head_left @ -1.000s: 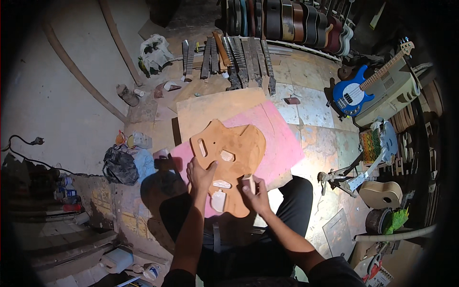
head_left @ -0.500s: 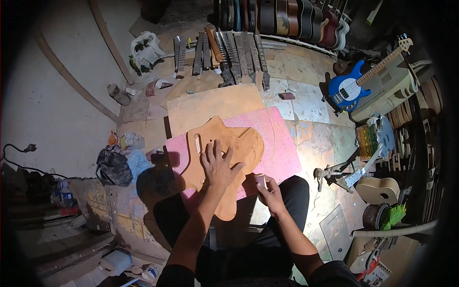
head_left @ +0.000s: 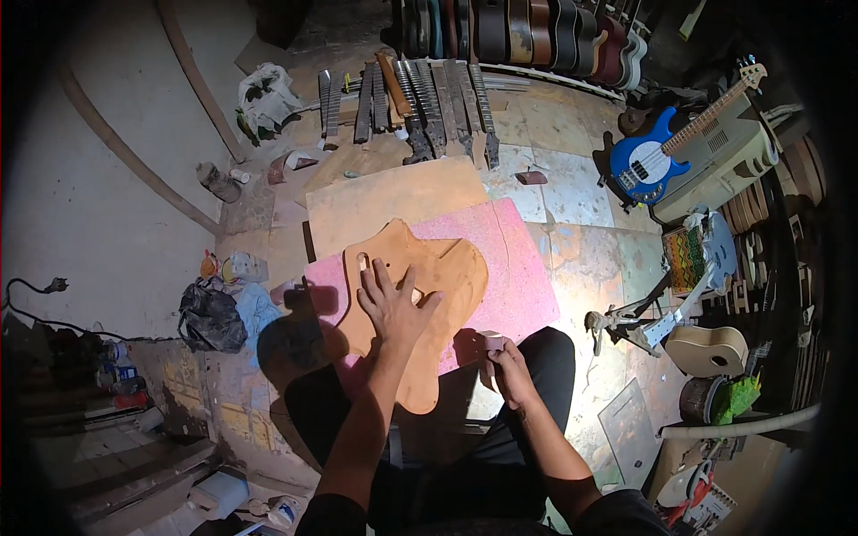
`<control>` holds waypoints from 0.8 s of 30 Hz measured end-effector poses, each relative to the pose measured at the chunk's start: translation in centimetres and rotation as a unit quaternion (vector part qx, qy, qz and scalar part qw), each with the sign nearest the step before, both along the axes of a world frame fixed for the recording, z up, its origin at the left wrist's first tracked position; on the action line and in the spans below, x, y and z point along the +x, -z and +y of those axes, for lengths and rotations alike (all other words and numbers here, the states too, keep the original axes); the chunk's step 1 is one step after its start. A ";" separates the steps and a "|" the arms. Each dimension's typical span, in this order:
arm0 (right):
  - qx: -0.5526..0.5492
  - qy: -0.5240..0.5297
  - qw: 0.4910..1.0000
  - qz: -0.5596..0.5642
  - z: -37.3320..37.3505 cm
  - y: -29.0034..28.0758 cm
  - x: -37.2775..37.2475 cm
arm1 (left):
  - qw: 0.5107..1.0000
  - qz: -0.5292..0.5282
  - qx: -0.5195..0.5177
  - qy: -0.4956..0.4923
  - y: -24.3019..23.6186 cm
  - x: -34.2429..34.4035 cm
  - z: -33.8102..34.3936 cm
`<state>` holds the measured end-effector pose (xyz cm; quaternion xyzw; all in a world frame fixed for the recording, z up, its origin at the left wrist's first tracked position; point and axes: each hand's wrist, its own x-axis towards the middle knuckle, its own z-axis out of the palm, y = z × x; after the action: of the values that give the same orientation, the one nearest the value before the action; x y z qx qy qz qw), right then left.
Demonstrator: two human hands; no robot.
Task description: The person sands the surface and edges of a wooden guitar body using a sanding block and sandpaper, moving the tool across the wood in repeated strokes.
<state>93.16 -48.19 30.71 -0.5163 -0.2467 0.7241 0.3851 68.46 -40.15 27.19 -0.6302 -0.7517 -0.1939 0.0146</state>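
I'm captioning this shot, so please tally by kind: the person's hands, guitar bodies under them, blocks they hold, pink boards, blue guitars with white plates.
Hands: 2 (left hand, right hand)
Wooden guitar body: 1
Small block: 1
Pink board: 1
Blue guitar: 1
Total: 6

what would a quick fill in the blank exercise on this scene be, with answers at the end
Of the left hand and the right hand, the one holding the small pale block is the ____ one.
The flat tan guitar body under the left hand is made of ____.
The flat speckled board showing right of that body is coloured ____.
The electric guitar with the rounded white plate has a body coloured ____.
Missing words: right; wood; pink; blue.
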 end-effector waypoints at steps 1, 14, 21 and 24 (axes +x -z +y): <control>0.000 -0.004 1.000 -0.013 -0.1 0.2 0.0 | 1.000 -0.002 -0.002 -0.010 0.0 0.2 0.1; 0.009 -0.015 0.998 -0.066 -0.5 0.6 0.5 | 0.978 -0.009 -0.080 0.194 -1.0 1.5 -0.7; -0.010 -0.005 0.999 -0.046 -0.9 0.3 0.8 | 0.999 0.014 -0.051 -0.007 0.5 -0.8 -1.4; 0.002 0.000 0.999 -0.042 -1.1 0.5 1.1 | 0.997 0.019 -0.056 0.055 -0.4 -0.7 -2.1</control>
<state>94.28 -49.31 30.20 -0.5454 -0.2645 0.7010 0.3756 67.73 -42.25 27.63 -0.6743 -0.7249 -0.1401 -0.0166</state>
